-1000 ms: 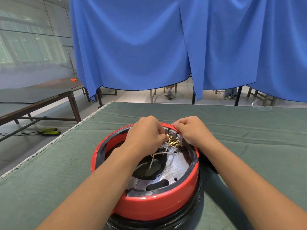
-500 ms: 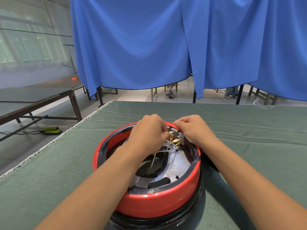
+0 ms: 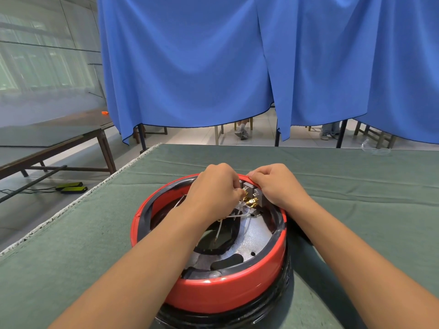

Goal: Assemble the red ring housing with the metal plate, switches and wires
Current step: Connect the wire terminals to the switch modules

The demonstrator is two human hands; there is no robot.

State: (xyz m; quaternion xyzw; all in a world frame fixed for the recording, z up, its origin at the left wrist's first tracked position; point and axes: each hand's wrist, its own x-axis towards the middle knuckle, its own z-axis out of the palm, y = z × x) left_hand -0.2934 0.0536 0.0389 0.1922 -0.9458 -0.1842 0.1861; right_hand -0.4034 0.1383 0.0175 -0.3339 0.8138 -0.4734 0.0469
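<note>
- The red ring housing (image 3: 228, 293) sits on the green cloth table (image 3: 83, 233), over a black base (image 3: 273, 302).
- The metal plate (image 3: 256, 238) lies inside it.
- At the ring's 12 o'clock, grey switches (image 3: 251, 189) stand with brass terminals (image 3: 251, 201) and white wires (image 3: 237, 216).
- Left hand (image 3: 213, 188), fingers curled, pinches at a terminal.
- Right hand (image 3: 276, 185), curled, grips the switches and rim at 1 o'clock.

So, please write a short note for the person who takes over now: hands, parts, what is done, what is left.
Left hand: fingers curled at the brass terminals, apparently pinching a wire end.
Right hand: grips the grey switches at the far rim.
Red ring housing sits on a black base on the green table; metal plate already inside.
Left: white wires lie loose; finish connecting them.
</note>
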